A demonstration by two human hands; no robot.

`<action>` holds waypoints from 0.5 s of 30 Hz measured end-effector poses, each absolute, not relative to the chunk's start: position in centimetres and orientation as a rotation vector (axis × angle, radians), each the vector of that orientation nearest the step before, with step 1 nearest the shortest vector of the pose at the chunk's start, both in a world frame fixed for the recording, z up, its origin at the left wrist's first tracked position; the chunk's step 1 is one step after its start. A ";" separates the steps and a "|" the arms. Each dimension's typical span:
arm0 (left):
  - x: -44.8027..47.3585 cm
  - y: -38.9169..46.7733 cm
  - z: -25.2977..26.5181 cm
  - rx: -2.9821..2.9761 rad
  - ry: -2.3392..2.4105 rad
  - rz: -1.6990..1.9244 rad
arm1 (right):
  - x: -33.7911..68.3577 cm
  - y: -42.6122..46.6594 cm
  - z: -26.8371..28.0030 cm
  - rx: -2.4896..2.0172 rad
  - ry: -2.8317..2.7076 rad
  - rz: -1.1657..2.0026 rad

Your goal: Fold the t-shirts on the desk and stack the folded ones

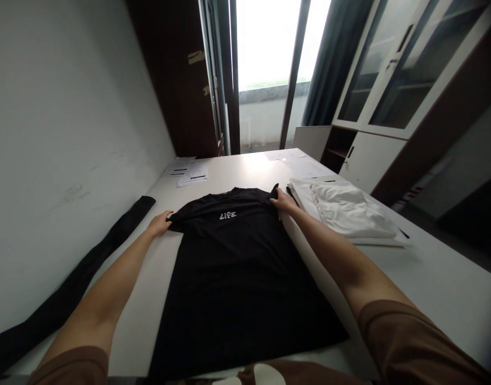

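A black T-shirt (237,278) lies spread flat on the white table (149,278), its collar at the far side and its hem near my body. Small white lettering shows on its upper part. My left hand (160,223) pinches the end of the left sleeve. On the opposite side my right hand (283,201) grips the right sleeve, whose tip sticks up a little past the fingers. Both arms reach forward along the shirt's sides.
Folded white garments (345,208) are stacked right of my right hand. Black cloth (89,267) runs along the wall at left. Papers (192,174) lie at the far left, more sheets (299,163) at the far right. A white cabinet (374,155) stands beyond the table.
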State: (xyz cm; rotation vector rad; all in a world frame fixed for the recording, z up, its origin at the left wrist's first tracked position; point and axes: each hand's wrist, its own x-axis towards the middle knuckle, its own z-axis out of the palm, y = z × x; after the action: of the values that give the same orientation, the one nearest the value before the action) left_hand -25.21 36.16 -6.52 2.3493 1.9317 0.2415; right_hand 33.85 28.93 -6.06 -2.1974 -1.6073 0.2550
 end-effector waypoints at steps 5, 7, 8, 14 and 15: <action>-25.1 36.3 -6.5 2.320 2.210 0.280 | 32.8 28.8 -6.4 -2.227 -1.627 0.222; -24.7 36.5 -6.6 2.280 2.264 0.310 | 32.9 28.6 -6.2 -2.271 -1.544 0.220; -24.3 36.7 -6.6 2.275 2.282 0.335 | 33.0 28.5 -6.0 -2.308 -1.500 0.221; -18.7 38.5 -5.8 2.434 2.180 0.487 | 32.7 28.7 -4.9 -2.354 -1.465 -0.060; -17.3 38.9 -5.7 2.473 2.092 0.467 | 32.2 29.1 -4.7 -2.308 -1.507 -0.154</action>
State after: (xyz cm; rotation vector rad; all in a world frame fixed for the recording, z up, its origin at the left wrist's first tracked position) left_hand -17.29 38.92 -5.66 2.4731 2.0923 0.4674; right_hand 32.25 29.08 -4.68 -2.3081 -1.5068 -0.1543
